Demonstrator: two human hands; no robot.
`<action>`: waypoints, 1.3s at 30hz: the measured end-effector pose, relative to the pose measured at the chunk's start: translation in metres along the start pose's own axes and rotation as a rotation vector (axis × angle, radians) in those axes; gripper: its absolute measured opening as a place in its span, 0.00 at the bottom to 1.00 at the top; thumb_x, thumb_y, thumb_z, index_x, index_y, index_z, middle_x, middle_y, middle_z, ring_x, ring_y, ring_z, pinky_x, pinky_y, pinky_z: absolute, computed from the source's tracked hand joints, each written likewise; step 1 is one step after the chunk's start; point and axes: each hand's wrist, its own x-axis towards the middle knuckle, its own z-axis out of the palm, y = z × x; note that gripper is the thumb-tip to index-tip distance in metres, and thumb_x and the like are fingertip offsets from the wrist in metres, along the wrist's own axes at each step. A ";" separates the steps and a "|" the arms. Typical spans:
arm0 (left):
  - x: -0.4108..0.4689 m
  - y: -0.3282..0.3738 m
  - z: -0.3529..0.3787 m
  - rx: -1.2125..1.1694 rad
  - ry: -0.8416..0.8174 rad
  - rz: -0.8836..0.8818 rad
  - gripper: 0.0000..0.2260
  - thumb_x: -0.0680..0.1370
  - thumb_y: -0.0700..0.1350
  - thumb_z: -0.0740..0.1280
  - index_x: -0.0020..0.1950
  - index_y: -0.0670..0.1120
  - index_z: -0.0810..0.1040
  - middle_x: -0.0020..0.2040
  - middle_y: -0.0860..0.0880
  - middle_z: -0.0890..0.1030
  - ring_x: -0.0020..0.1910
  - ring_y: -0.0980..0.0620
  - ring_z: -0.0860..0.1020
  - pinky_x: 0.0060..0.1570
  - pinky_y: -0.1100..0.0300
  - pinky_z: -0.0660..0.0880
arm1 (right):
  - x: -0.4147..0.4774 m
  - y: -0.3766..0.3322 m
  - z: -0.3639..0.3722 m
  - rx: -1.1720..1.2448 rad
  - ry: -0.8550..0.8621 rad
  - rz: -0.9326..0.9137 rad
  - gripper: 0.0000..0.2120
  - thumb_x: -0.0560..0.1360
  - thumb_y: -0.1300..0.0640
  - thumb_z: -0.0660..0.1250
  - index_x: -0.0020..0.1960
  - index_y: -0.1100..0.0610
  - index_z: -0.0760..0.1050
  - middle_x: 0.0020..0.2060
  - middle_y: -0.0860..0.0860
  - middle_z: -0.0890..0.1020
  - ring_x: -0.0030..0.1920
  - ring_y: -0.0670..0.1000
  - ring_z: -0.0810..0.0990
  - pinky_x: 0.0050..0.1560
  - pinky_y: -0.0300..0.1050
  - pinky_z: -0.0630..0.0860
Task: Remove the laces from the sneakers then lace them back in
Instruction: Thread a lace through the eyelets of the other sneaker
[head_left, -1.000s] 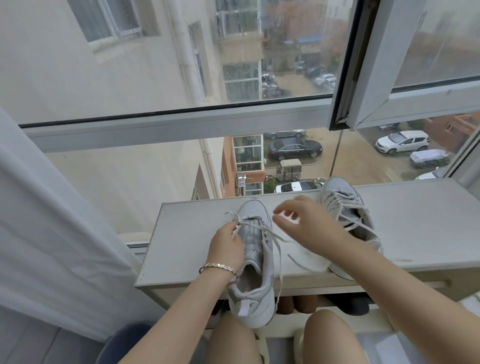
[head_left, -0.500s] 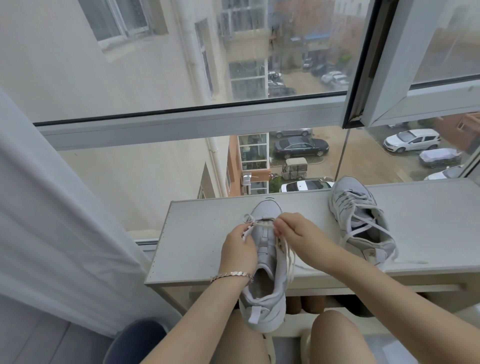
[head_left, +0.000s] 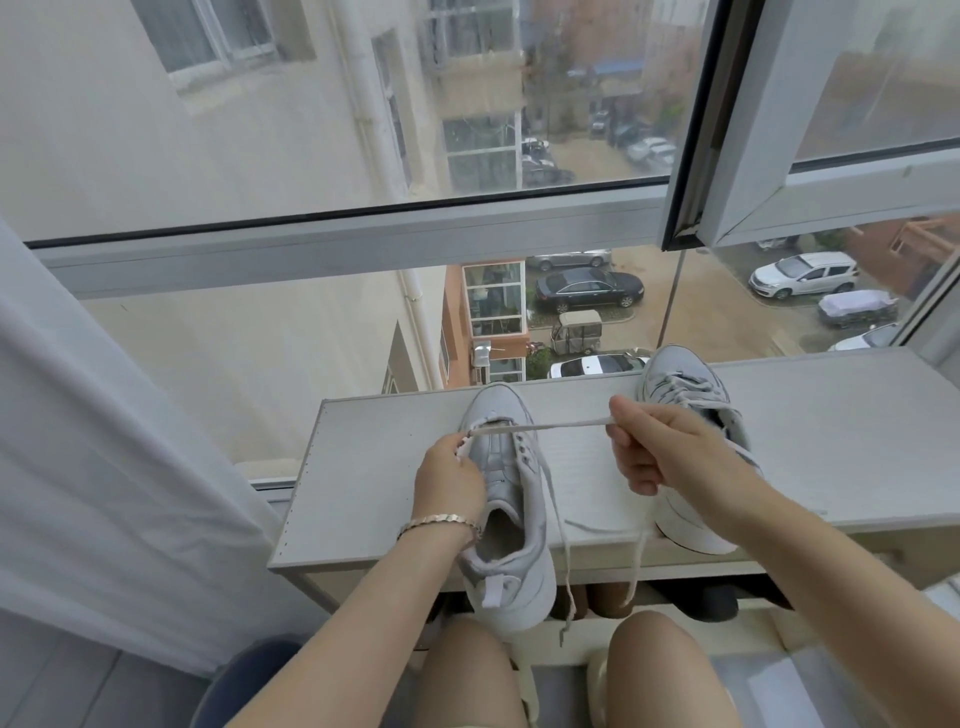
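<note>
Head view:
Near sneaker (head_left: 511, 499): lies on the grey shelf top (head_left: 374, 467), heel overhanging the front edge.
Left hand (head_left: 449, 480): fingers closed on the sneaker's left eyelet side.
Right hand (head_left: 652, 447): pinches the lace (head_left: 550, 426), stretched taut from the front eyelets.
Second sneaker (head_left: 685, 395): laced, on the shelf behind the right hand.

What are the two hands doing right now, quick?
Left hand: closed on the near sneaker, steadying it by its top eyelets.
Right hand: closed on the lace, pulling it taut sideways.
</note>
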 end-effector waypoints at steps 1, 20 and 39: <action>0.001 0.001 -0.002 0.018 -0.009 0.005 0.15 0.78 0.35 0.54 0.61 0.38 0.75 0.56 0.38 0.78 0.54 0.41 0.75 0.47 0.58 0.69 | 0.001 -0.003 -0.003 0.028 0.016 0.010 0.17 0.78 0.52 0.56 0.33 0.57 0.65 0.24 0.48 0.61 0.25 0.46 0.58 0.25 0.34 0.59; -0.019 0.061 -0.006 -0.633 -0.468 -0.018 0.07 0.75 0.36 0.67 0.42 0.46 0.82 0.34 0.50 0.81 0.35 0.57 0.77 0.31 0.67 0.70 | 0.011 0.004 -0.003 -0.380 -0.146 -0.020 0.12 0.78 0.55 0.61 0.42 0.57 0.80 0.26 0.45 0.75 0.28 0.44 0.71 0.33 0.34 0.69; 0.003 0.040 -0.017 0.123 -0.063 0.228 0.09 0.76 0.47 0.64 0.56 0.49 0.76 0.58 0.47 0.78 0.57 0.49 0.75 0.56 0.56 0.73 | 0.020 -0.005 -0.019 0.303 0.305 0.018 0.09 0.79 0.57 0.60 0.46 0.60 0.76 0.27 0.51 0.81 0.25 0.43 0.77 0.26 0.32 0.73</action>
